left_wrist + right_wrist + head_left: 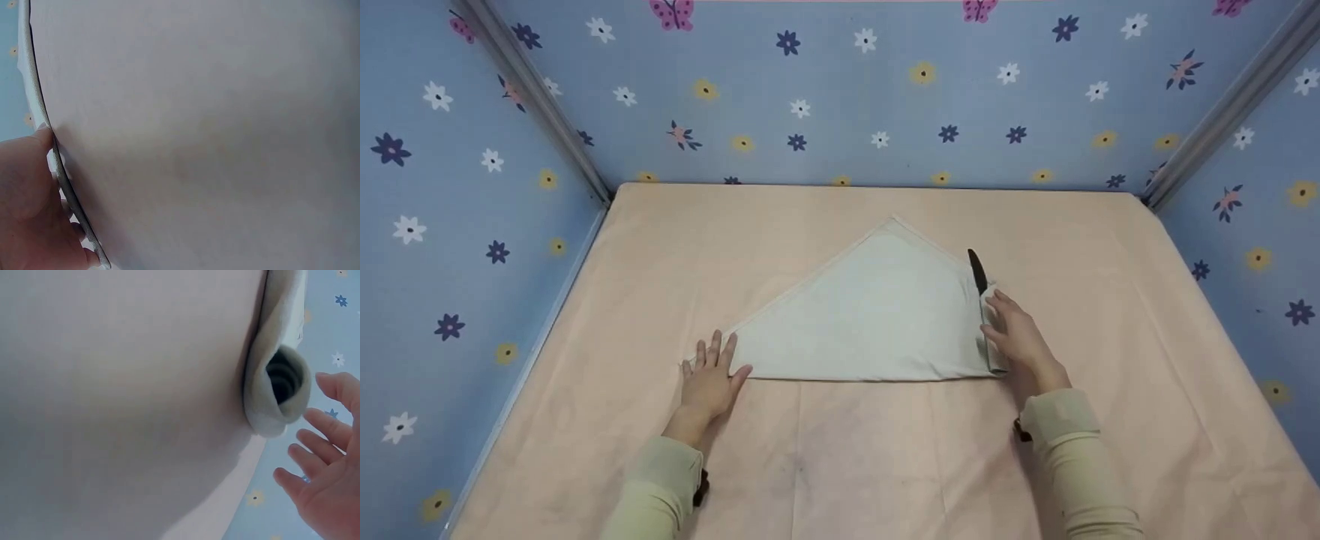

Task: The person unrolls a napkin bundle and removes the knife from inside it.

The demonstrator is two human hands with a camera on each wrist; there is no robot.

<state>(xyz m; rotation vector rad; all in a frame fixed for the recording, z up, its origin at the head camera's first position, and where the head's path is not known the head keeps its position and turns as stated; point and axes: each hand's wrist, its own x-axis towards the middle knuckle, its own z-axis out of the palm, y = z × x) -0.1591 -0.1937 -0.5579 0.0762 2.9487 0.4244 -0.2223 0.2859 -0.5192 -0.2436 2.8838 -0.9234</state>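
A pale mint cloth napkin (pixel 862 315) lies folded with a long straight front edge and a point at the back. Its right end is turned into a roll (pixel 259 396), hollow and dark inside in the right wrist view. From the roll's far end sticks a black knife (pixel 976 270), the rest of it hidden. My left hand (pixel 710 386) rests with straight, spread fingers on the napkin's left corner, thumb at the front edge. Beside the roll, my right hand (pixel 1018 334) has loosely bent fingers; in the right wrist view they stand a little apart from it.
A peach cloth (pixel 855 465) with faint creases covers the table. Blue flowered panels (pixel 840 97) wall in the back and both sides, with grey posts (pixel 540 97) at the back corners. Both wrists wear dark bands below the rolled sleeves (pixel 656 480).
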